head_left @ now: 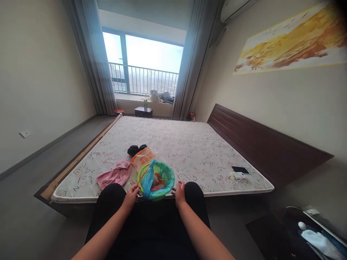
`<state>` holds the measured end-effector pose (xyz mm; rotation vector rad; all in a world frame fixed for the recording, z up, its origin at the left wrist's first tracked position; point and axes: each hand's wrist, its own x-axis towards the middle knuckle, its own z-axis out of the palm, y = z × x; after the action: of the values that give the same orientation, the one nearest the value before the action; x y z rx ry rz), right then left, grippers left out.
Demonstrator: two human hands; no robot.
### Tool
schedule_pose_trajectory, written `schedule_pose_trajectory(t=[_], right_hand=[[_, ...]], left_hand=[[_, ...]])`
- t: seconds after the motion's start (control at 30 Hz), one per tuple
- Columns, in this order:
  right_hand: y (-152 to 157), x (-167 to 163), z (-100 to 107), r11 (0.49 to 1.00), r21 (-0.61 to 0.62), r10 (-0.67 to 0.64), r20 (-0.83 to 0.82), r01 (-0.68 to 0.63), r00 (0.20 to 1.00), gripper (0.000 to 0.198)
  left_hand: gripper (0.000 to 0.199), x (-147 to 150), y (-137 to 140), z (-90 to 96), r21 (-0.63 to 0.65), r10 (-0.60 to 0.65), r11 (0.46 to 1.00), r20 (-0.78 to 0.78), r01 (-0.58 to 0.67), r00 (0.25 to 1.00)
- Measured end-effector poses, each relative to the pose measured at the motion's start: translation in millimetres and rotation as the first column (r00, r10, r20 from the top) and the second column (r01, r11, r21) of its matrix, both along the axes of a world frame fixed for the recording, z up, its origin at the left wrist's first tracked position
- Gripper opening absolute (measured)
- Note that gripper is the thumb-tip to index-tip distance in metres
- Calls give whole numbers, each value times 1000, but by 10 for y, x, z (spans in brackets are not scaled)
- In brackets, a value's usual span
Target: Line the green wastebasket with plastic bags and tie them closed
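One mattress: the green bin is at its near edge, between the hands; its base is hidden, so what bears it is unclear.
Blue bag: lines the bin; best handled evenly around the rim.
Right hand: half open beside the rim, apparently holding nothing; contact is hard to tell; it could steady the bin.
Left hand: fingers pinched on the red cord; a gentle pull should spare the film.
Bin contents: orange and whitish, too blurred to name.
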<state>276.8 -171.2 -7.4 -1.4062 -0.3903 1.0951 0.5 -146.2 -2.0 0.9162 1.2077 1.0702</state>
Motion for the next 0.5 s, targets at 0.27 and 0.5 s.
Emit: schedule_pose_trajectory(t=[0.27, 0.5], right_hand=[[53, -42, -93, 988, 8, 149, -270, -153, 951, 40], [36, -40, -181, 995, -48, 78, -258, -93, 963, 27]], left_hand=[[56, -25, 29, -89, -33, 27, 999, 4, -27, 1000], [66, -16, -21, -152, -20, -54, 998, 18, 55, 998]])
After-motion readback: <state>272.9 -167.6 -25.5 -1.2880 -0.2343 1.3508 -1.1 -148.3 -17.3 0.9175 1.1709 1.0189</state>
